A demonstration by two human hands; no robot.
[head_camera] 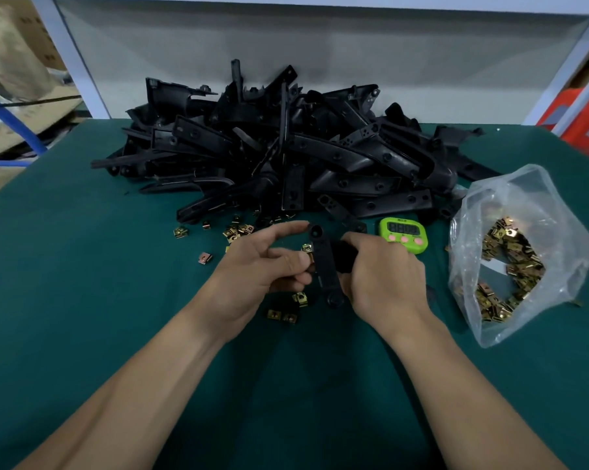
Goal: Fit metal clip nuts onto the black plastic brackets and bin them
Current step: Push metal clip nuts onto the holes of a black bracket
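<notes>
I hold one black bracket upright-ish over the middle of the counter, its long axis running from 12 to 6 o'clock, so that both its edges face a hand. My right hand wraps it from the 3 o'clock side, fingers curled round its far face. That grip is the anchor: it keeps the piece from twisting while the other side gets worked.

My left hand comes in from 9 o'clock, thumb and curled lower fingers pinching the bracket's left edge, the forefinger stretched up towards its top eye. A brass clip nut sits right at that edge, just above my thumb tip. I cannot tell whether it is already seated or only started, nor whether my thumb actually bears on it. I judge this to be the push-on step, with binning not yet done. No bin shows anywhere in view.

The supplies lie where a short reach finds them. The bracket pile is heaped at 12 o'clock against the back panel. Loose clip nuts are scattered at 10 to 11 o'clock, with a few more under my hands, so that my left hand can pick one without crossing over. The plastic bag with the bulk stock lies open at 3 o'clock. A green timer lies at 1 o'clock, just beyond my right knuckles, its face readable from here.
</notes>
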